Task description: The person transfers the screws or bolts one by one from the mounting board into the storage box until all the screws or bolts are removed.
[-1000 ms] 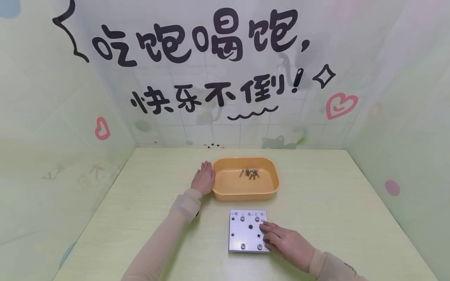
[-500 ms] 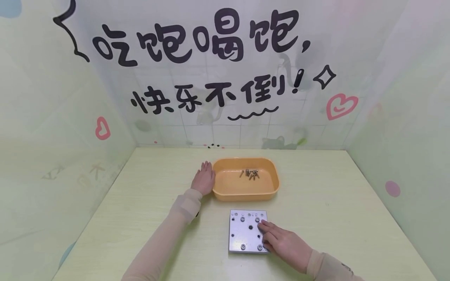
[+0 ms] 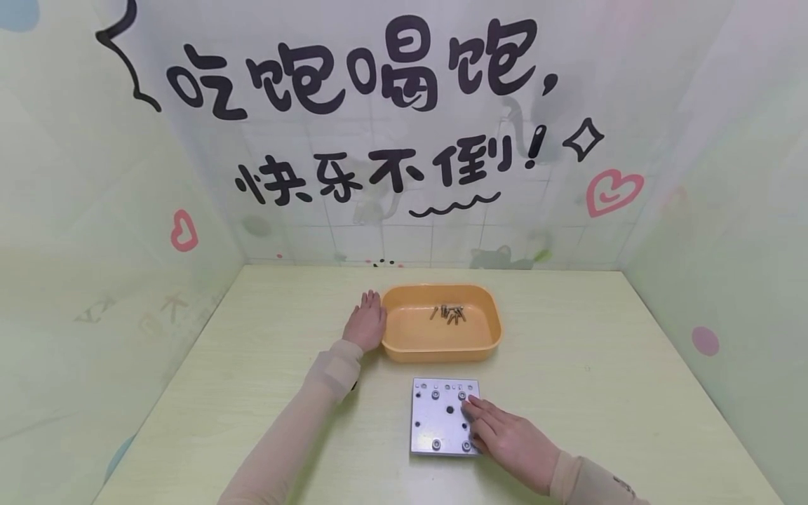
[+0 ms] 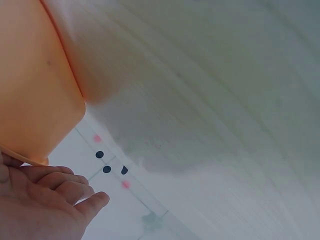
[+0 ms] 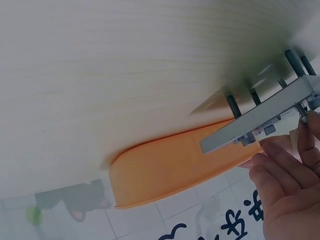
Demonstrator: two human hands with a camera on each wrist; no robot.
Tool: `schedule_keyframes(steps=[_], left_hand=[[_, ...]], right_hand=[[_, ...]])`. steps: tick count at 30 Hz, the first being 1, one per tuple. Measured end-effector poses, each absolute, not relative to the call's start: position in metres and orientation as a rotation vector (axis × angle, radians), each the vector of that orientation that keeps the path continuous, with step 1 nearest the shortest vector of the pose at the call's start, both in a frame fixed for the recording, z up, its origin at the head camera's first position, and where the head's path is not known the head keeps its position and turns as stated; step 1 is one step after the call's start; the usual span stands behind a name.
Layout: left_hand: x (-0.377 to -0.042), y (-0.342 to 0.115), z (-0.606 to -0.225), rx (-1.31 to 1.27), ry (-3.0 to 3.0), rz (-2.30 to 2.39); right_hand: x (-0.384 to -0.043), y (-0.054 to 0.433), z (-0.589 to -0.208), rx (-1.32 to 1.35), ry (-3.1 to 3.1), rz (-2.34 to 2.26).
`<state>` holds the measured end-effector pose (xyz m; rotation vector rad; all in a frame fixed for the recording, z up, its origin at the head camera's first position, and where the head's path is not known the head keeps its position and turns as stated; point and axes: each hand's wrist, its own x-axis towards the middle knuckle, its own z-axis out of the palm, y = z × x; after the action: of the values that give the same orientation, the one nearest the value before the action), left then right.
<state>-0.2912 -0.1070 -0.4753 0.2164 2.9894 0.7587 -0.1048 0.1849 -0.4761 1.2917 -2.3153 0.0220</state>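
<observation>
A silver metal plate point(image 3: 442, 421) with several holes and bolt heads sits near the front of the table. In the right wrist view, threaded shanks stick out from the underside of the plate point(image 5: 260, 115). My right hand point(image 3: 520, 445) is over the plate's right edge, and its thumb and index finger pinch a small screw point(image 5: 301, 111) at the plate's face. Farther back, my left hand point(image 3: 366, 322) lies with relaxed fingers against the left rim of an orange plastic basin point(image 3: 442, 355). The left wrist view shows that hand point(image 4: 47, 197) touching the basin's rim.
Several loose screws point(image 3: 451, 313) lie inside the basin, towards its right half. A pale wood-look table point(image 3: 587, 379) extends around the things. Printed sheets point(image 3: 404, 238) close it off at the back and both sides.
My right hand has shifted slightly left over the plate and then stayed almost still. The left hand, basin and plate keep their places.
</observation>
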Motion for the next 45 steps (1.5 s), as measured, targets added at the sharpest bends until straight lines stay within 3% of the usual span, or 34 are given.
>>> schedule_keyframes(steps=[21,37,45], left_hand=[[-0.291,-0.107,-0.473,0.217,3.004,0.694],[-0.294,-0.107,-0.475,0.203,3.000,0.688],[-0.294,-0.106,-0.475,0.221,2.996,0.693]], right_hand=[[-0.120,0.174,-0.440,1.278,-2.401,0.190],[-0.135,0.173,-0.437,1.275,-2.406,0.174],[-0.163,0.174,-0.408,1.140,-2.684,0.342]])
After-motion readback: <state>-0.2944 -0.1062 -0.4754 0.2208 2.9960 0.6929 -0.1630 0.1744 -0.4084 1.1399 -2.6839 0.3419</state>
